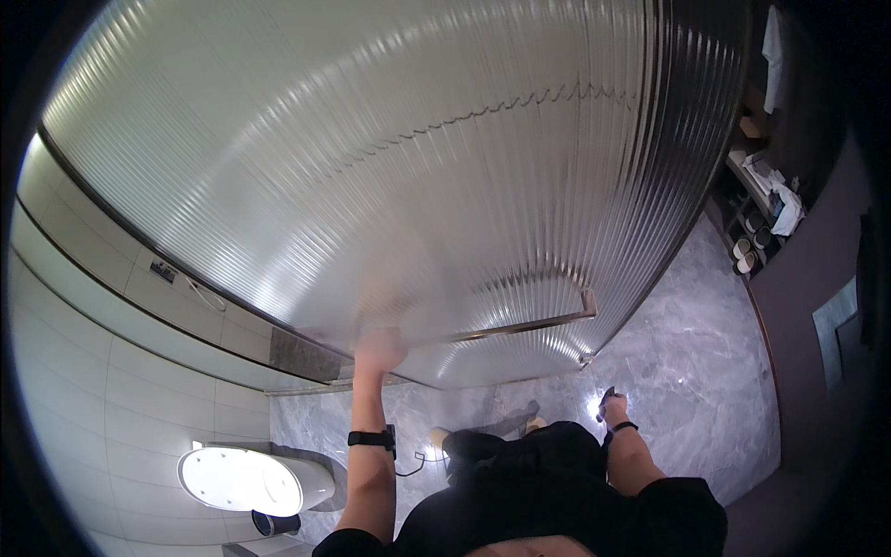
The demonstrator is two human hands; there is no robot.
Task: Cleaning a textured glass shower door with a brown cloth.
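A large ribbed glass door point(431, 230) stands before me, with a long metal bar handle point(518, 327) near its lower part. My left hand point(379, 349) is raised to the left end of this bar and closed around it; blur hides the fingers. Low at my right side, my right hand point(615, 407) holds a small dark object point(607, 398), too small to name. A bright spot of light shows on the floor beside that hand. Dark bands are on both wrists.
A white toilet point(243, 480) and a dark bin point(276, 523) stand at left on the grey marbled floor point(703, 376). A cable point(412, 472) hangs by my left arm. Wall sockets point(163, 271) are at far left. At right, a shelf unit holds slippers point(743, 256) and white cloth point(786, 209).
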